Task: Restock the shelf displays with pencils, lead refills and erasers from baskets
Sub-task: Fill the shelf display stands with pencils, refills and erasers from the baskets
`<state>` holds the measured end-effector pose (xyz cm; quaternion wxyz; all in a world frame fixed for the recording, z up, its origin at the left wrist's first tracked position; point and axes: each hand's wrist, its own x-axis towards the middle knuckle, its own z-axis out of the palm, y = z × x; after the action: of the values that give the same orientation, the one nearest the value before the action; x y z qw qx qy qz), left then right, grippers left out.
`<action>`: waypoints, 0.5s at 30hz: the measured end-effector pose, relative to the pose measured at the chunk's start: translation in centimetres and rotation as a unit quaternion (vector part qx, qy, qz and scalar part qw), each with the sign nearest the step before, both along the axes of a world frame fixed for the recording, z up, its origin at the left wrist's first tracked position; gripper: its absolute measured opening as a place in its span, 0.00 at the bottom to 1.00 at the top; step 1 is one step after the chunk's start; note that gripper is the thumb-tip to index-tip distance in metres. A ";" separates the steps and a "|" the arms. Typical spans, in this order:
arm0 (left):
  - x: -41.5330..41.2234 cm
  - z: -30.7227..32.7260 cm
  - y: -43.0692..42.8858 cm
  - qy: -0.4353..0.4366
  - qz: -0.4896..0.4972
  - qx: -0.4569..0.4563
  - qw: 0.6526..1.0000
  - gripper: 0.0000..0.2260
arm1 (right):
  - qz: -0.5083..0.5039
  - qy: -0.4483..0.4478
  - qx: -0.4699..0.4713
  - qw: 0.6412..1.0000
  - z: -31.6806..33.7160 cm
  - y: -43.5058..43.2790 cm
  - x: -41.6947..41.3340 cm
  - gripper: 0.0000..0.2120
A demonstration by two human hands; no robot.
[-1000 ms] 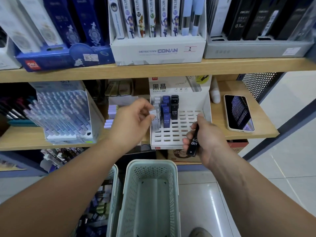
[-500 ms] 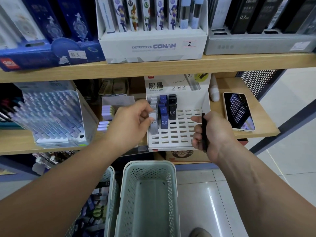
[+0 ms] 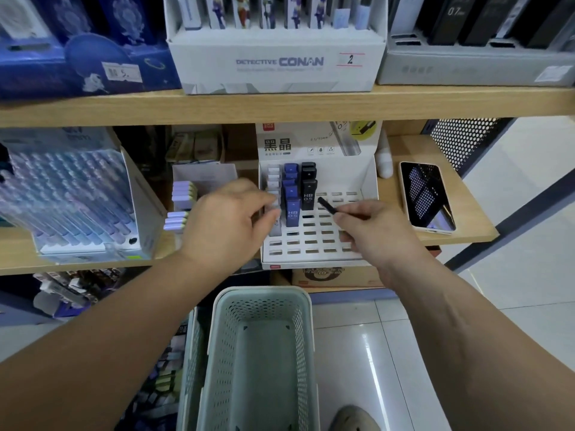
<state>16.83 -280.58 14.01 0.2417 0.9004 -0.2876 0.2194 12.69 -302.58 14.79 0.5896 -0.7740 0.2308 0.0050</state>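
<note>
Black refill (image 3: 327, 207) is now swung from upright to point at the display tray (image 3: 317, 262), pinched by the right hand (image 3: 373, 233) just beside the black row (image 3: 308, 189), while a grey refill (image 3: 275, 227) in column 1 is pinched by the left hand (image 3: 224, 227); slotting-in is judged next.

This is a stationery shop: wooden shelves (image 3: 280, 107) carry open cardboard display boxes packed with pens, and the Detective Conan box (image 3: 280, 62) bears a price tag (image 3: 350, 59) marked 2. A slotted rack (image 3: 314, 241) holds rows of HB 0.5 lead refills, and a plastic basket (image 3: 264, 353) stands on the near tiled floor (image 3: 513, 275).
</note>
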 end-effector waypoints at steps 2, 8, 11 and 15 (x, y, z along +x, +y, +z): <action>-0.3 -0.4 0.0 -0.031 0.019 -0.013 0.999 0.12 | -0.012 -0.021 -0.018 1.000 0.2 -0.4 0.3 0.03; -0.9 -1.6 0.0 -0.034 0.013 0.054 0.998 0.16 | -0.033 -0.047 -0.029 0.998 1.4 -0.2 1.6 0.06; -0.8 -1.6 0.2 -0.021 0.008 0.062 0.998 0.17 | -0.016 -0.045 -0.056 0.997 1.9 0.0 2.2 0.10; -0.8 -0.8 0.3 0.033 -0.007 0.054 0.998 0.21 | -0.007 -0.070 -0.077 0.995 2.1 -0.2 2.7 0.04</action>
<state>15.99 -280.31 13.21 0.2032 0.9169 -0.2972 0.1722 15.37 -302.81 16.89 0.5428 -0.8140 0.1942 -0.0710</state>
